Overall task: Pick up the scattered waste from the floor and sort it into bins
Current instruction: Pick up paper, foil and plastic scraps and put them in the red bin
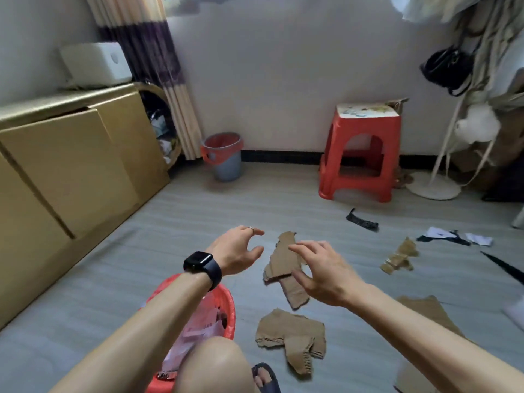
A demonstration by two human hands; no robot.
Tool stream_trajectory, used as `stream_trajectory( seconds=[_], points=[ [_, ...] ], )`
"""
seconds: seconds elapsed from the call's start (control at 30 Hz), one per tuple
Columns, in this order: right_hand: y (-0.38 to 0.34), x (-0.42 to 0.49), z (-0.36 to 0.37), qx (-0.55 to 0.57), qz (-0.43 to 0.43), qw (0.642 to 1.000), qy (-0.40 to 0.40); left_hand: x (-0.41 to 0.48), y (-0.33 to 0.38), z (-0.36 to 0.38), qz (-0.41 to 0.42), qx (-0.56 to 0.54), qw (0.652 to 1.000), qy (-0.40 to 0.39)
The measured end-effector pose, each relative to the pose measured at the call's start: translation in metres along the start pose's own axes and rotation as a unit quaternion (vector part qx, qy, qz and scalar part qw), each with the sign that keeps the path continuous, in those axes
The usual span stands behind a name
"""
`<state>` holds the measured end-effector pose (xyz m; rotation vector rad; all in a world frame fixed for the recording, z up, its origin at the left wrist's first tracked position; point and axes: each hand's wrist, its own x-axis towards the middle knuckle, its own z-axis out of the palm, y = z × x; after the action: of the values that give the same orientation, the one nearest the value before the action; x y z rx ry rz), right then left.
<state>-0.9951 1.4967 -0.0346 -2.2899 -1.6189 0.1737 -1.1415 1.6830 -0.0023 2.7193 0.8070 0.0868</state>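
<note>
partly beneath right fingers (303,247), torn cardboard (279,260)

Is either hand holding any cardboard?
No, the left hand and right hand are open, fingers spread near the cardboard piece, gripping nothing.

We see a long torn cardboard strip (279,262), brown and made of overlapping pieces, lying flat on the floor at twelve o'clock. Nearer us, at one o'clock, a broader ragged cardboard piece (292,331) lies flat with its corrugated edge showing. At two o'clock sits a small crumpled cardboard scrap (400,256); past it lie white paper scraps (479,239), and farther out a black strip (362,221). A larger cardboard sheet (422,307) lies at three o'clock, partly hidden. Our red bin (230,310), red-lined, stands upright at seven o'clock, holding pale waste. A grey bin (228,168), red-lined, stands upright far off at eleven o'clock.
</note>
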Motion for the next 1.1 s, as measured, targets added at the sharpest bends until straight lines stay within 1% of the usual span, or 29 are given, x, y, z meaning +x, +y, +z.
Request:
stream_trajectory(
  seconds=[0.07,0.17,0.23,0.27,0.3,0.43,0.5,0.63,0.7,0.8,1.0,1.1],
  points=[
    [0.016,-0.015,-0.026,-0.019,0.001,1.000,0.025,0.012,0.034,-0.009,0.044,0.007,0.999,0.015],
    [0.050,-0.051,-0.062,-0.045,0.034,0.996,0.065,0.028,0.095,-0.007,0.108,0.025,0.994,0.017],
    [0.073,-0.079,-0.079,-0.048,0.069,0.993,0.088,0.035,0.133,0.001,0.143,0.029,0.989,0.008],
    [0.090,-0.101,-0.088,-0.040,0.100,0.989,0.098,0.040,0.160,0.010,0.167,0.030,0.985,0.004],
    [0.098,-0.110,-0.092,-0.029,0.116,0.987,0.111,0.041,0.171,0.014,0.176,0.030,0.984,0.001],
    [0.147,-0.182,-0.112,0.018,0.218,0.961,0.170,0.043,0.249,0.046,0.249,0.029,0.968,-0.028],
    [0.168,-0.219,-0.117,0.032,0.269,0.942,0.198,0.042,0.285,0.064,0.283,0.031,0.958,-0.040],
    [0.198,-0.272,-0.106,0.044,0.348,0.907,0.232,0.045,0.332,0.097,0.325,0.033,0.943,-0.057],
    [0.209,-0.294,-0.093,0.052,0.380,0.893,0.233,0.050,0.348,0.120,0.339,0.034,0.937,-0.072],
    [0.228,-0.320,-0.068,0.059,0.426,0.879,0.207,0.064,0.363,0.163,0.345,0.049,0.930,-0.115],
    [0.274,-0.335,-0.013,0.098,0.486,0.857,0.140,0.094,0.361,0.245,0.287,0.080,0.930,-0.217],
    [0.299,-0.324,0.007,0.109,0.494,0.857,0.100,0.113,0.352,0.269,0.273,0.111,0.924,-0.245]
  ],
)
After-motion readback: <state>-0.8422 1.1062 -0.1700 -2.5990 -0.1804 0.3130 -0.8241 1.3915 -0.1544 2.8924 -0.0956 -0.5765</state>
